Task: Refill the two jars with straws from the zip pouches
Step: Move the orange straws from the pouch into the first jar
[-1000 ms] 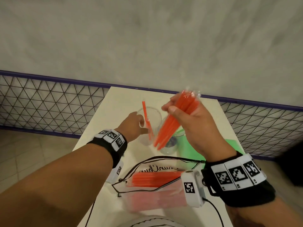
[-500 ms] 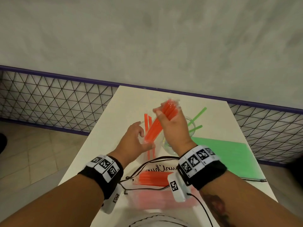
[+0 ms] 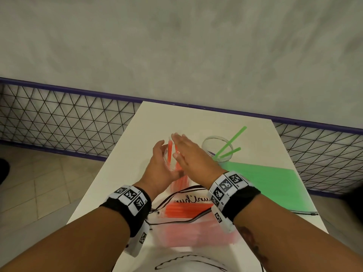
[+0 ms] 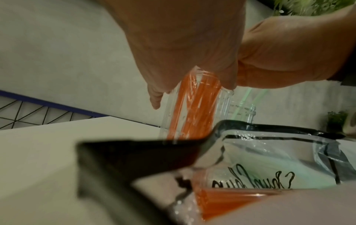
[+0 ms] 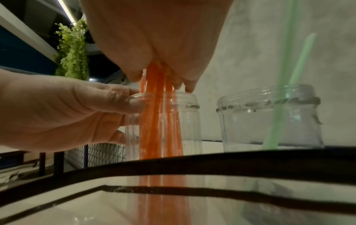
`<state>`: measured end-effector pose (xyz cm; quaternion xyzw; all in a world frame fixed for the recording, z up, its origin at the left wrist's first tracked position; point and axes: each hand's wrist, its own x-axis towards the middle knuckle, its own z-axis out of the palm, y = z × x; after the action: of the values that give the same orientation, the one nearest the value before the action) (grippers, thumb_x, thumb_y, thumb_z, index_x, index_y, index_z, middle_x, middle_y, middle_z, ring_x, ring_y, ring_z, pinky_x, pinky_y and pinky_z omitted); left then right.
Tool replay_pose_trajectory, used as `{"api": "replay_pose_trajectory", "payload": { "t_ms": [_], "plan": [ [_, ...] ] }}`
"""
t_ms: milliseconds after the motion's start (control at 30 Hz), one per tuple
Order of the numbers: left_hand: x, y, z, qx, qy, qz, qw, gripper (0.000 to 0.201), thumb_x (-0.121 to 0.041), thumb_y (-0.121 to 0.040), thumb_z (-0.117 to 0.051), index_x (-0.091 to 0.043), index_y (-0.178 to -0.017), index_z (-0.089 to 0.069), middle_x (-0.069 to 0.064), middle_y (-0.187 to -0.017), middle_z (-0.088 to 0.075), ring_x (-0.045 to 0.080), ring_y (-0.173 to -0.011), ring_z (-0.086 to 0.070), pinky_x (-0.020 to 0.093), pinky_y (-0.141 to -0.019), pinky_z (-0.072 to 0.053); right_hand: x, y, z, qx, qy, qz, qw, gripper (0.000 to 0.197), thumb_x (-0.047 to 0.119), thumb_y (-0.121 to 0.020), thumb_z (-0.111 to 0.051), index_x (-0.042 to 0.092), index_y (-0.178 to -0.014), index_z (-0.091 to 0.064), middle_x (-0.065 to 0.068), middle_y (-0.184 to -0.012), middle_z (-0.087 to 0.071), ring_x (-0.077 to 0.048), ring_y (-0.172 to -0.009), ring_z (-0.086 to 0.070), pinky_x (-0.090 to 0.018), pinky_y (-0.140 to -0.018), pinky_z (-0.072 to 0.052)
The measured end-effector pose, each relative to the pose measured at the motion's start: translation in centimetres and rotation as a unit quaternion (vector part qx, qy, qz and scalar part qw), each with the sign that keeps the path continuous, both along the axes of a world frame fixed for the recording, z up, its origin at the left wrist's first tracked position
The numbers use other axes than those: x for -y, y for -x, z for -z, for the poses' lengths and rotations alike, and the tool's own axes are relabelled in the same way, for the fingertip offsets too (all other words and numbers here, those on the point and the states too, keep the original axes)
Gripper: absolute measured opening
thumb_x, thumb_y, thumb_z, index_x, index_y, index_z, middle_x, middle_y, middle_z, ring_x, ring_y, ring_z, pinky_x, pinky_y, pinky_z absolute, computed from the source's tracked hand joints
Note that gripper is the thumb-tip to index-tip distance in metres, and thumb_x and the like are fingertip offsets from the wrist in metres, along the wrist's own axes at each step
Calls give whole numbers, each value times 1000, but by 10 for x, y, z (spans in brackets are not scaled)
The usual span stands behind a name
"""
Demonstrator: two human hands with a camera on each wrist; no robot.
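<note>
My left hand [image 3: 164, 163] grips a clear ribbed jar [image 5: 163, 121] on the white table [image 3: 137, 130], thumb at the rim. A bunch of orange straws [image 5: 159, 115] stands in that jar. My right hand [image 3: 184, 150] lies flat over the straw tops with its fingers straight, pressing on them. A second clear jar [image 3: 217, 148] stands to the right with two green straws [image 3: 232, 141] in it. Nearer me lies a clear zip pouch [image 3: 188, 211], open, with more orange straws inside. A green pouch [image 3: 265, 181] lies flat at the right.
A grey wall [image 3: 176, 46] stands behind the table's far edge. A wire mesh fence with a purple rail [image 3: 59, 122] runs along both sides. Tiled floor [image 3: 39, 183] lies below the table's left edge. The pouch's black rim [image 5: 173, 164] fills the wrist views' foreground.
My right hand brought the orange bunch down and left into the left jar, let go, and now lies flat on the straw tops. My left hand closed around that jar.
</note>
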<state>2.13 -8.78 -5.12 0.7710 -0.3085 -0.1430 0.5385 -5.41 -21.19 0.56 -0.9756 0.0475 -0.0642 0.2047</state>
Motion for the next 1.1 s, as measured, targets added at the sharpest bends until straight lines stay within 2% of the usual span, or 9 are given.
{"api": "replay_pose_trajectory", "payload": {
  "t_ms": [167,300,367,433,533,667,833,933,1100],
  "plan": [
    [-3,2,-3,-4,-7,19,1000,119,-23,-67,-90,-17,-151,-6,-8,-144,-34,8,-130,-40,16,-102,-35,-5,3,-11,56,10,35,998,62,41,-101,-41,22,-155,-16,-1,-163,-16,-20,-151,-5,-42,-122,-8],
    [-17,0,1,-35,-39,-53,997,83,-41,-71,-83,-15,-132,-34,-2,-130,-41,14,-117,-49,30,-94,-43,-18,34,-19,276,-36,50,959,24,27,-95,-55,16,-115,-60,-2,-111,-61,-14,-106,-53,-25,-93,-41],
    [-30,2,9,6,-20,-94,995,46,-49,-78,-72,-14,-97,-50,0,-103,-50,13,-91,-55,30,-78,-45,-22,48,-12,229,-52,14,972,15,25,-94,-52,15,-86,-61,3,-80,-59,-12,-75,-53,-27,-68,-44],
    [-44,9,19,94,-18,-67,993,41,-56,-81,-55,-17,-68,-47,-2,-77,-48,8,-74,-48,25,-68,-38,-25,57,5,107,-51,-20,993,25,26,-94,-49,15,-73,-55,3,-67,-54,-14,-62,-50,-30,-58,-40],
    [-52,22,36,106,-95,66,988,30,-43,-79,-61,-28,-58,-46,-8,-87,-55,1,-84,-54,18,-76,-40,-26,57,45,-85,46,-54,994,28,26,-93,-48,14,-70,-59,-2,-67,-58,-20,-61,-53,-33,-58,-40],
    [-51,24,47,94,-267,217,934,16,-30,-80,-73,-35,-71,-61,-15,-124,-42,6,-110,-54,22,-95,-43,-29,57,70,-190,18,-52,980,21,32,-86,-60,14,-92,-68,-4,-90,-65,-21,-81,-60,-38,-74,-51],
    [-44,24,38,111,-352,234,900,24,-23,-85,-68,-25,-105,-54,-6,-110,-54,13,-92,-55,21,-76,-44,-33,60,75,-243,27,-48,969,36,35,-91,-60,11,-118,-57,-8,-112,-61,-25,-102,-59,-32,-80,-43],
    [-39,23,34,78,-368,246,893,42,-8,-83,-66,-19,-120,-49,-6,-114,-51,12,-90,-53,14,-65,-40,-33,62,77,-267,27,-37,963,37,37,-92,-58,12,-118,-53,-8,-112,-59,-23,-94,-56,-30,-75,-37],
    [-34,16,25,66,-373,283,881,55,6,-83,-56,-19,-131,-49,-5,-128,-52,13,-103,-53,15,-74,-43,-33,63,72,-279,60,-60,956,33,36,-95,-55,12,-118,-56,-9,-110,-62,-18,-83,-50,-29,-74,-35]
  ]
}}
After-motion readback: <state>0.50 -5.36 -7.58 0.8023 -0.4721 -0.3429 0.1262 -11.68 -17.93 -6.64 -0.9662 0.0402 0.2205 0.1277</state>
